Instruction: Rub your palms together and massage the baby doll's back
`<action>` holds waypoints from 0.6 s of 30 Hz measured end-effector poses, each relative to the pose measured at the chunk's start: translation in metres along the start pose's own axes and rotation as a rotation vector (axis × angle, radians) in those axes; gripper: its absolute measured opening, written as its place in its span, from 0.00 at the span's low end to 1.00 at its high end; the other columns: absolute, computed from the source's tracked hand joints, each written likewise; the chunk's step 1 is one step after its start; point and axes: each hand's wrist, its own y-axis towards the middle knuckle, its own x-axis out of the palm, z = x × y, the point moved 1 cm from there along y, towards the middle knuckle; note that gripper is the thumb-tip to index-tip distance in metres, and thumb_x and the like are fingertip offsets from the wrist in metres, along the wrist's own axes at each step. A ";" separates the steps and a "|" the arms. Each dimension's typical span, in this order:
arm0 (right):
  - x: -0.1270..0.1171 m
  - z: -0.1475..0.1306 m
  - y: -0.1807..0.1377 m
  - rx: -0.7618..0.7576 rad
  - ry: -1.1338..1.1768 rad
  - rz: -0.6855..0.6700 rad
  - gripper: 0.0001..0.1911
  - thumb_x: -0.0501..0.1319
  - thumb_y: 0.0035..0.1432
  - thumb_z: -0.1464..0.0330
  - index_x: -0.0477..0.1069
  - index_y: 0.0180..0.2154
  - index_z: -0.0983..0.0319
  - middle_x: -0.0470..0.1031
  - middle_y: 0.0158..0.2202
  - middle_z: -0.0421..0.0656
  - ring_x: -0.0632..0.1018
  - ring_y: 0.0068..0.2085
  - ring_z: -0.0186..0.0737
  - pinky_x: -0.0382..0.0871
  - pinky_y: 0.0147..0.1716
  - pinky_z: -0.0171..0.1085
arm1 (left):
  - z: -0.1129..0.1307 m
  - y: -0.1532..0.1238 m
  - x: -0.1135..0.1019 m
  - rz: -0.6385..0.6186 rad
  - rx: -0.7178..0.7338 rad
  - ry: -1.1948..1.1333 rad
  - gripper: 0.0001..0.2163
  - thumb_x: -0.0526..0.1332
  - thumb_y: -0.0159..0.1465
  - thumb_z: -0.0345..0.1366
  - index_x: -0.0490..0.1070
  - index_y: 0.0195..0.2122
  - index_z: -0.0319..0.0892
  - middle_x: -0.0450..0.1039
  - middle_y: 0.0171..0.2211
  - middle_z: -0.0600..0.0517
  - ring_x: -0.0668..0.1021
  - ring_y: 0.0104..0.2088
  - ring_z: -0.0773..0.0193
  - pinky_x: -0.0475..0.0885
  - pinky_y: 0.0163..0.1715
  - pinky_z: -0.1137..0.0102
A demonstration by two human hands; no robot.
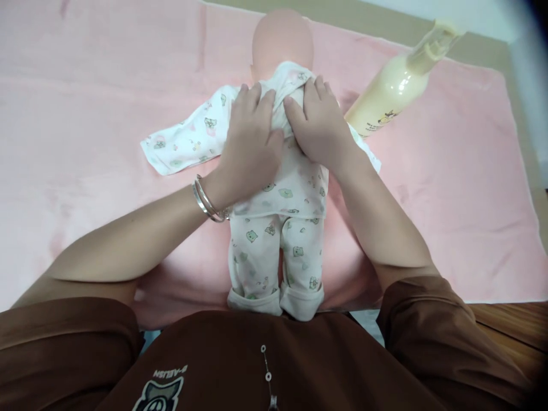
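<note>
A baby doll (pixel 282 43) lies with its bald head away from me, dressed in a white printed baby shirt (pixel 285 191) and matching pants (pixel 257 251) with turned-up cuffs. My left hand (pixel 252 145) rests on the chest of the shirt, fingers stretched toward the collar. On the other side of the neckline, my right hand (pixel 321 125) touches the bunched collar, its thumb apart from the fingers. Between my hands the collar cloth is folded and covers the doll's lower face. One sleeve (pixel 184 137) stretches out flat to the left; the other is partly hidden behind my right forearm.
A pink mat (pixel 85 114) spreads under the doll. At the upper right a cream-yellow pump bottle (pixel 394 85) lies tilted, close to my right hand. A wooden surface (pixel 509 325) shows beyond the mat's near right edge. Silver bangles circle my left wrist.
</note>
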 end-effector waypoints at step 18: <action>0.005 -0.007 -0.002 0.146 0.080 0.106 0.24 0.48 0.70 0.49 0.68 0.50 0.60 0.73 0.53 0.50 0.73 0.56 0.53 0.66 0.60 0.53 | -0.034 0.028 0.011 0.174 -0.018 -0.169 0.17 0.53 0.66 0.49 0.72 0.50 0.51 0.72 0.51 0.43 0.69 0.56 0.44 0.59 0.61 0.47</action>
